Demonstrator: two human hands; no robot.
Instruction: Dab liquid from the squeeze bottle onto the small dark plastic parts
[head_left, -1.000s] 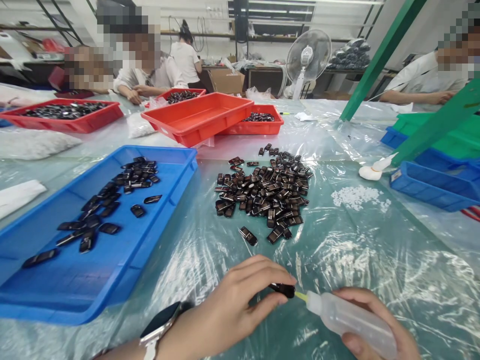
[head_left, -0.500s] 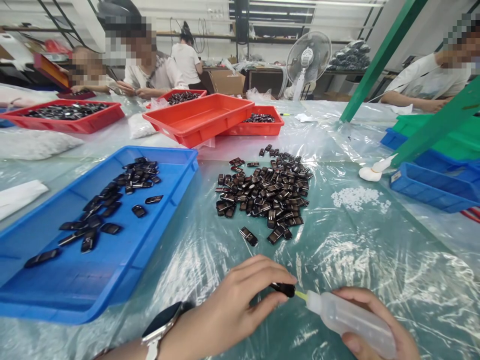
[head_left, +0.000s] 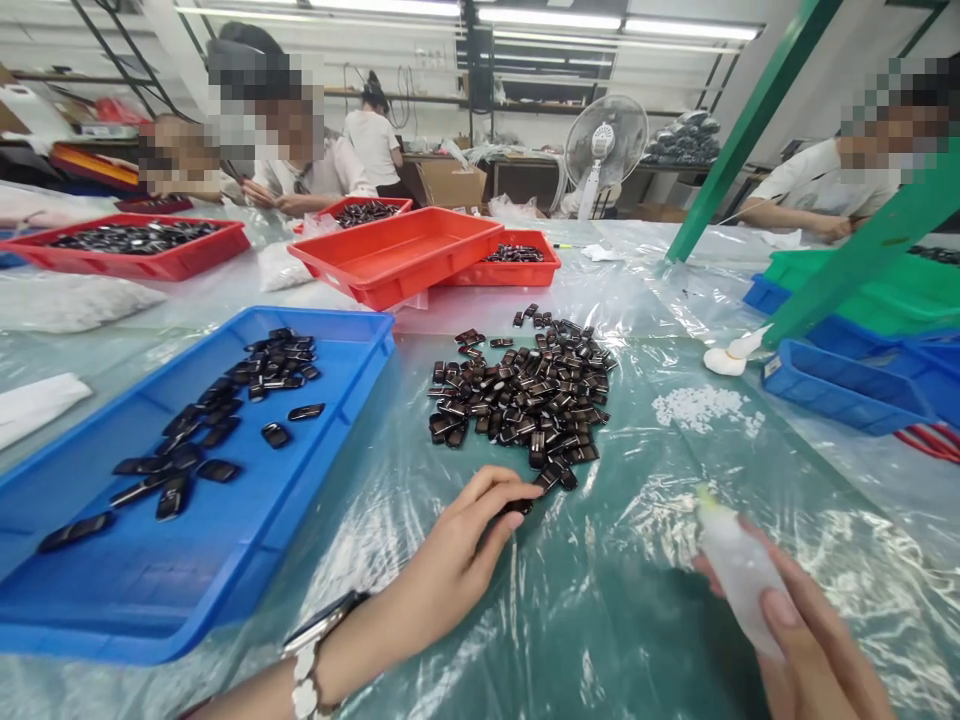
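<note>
My left hand (head_left: 459,556), with a watch on the wrist, reaches forward over the plastic sheet. Its thumb and fingertips pinch a small black part (head_left: 518,506) at the near edge of a pile of black parts (head_left: 525,395). My right hand (head_left: 814,650) holds a translucent squeeze bottle (head_left: 739,570), tilted with its yellowish nozzle pointing up and away from the part. A blue tray (head_left: 341,345) at the left holds several more black parts (head_left: 225,420).
Red trays (head_left: 390,262) with black parts stand farther back. Blue and green bins (head_left: 840,385) sit at the right beside green frame bars. White pellets (head_left: 701,407) lie right of the pile. Other people work at the far side and the right.
My left hand moved forward from the bottle tip to the pile's near edge. My right hand swung the bottle away, nozzle now upward. The view tilted slightly.
</note>
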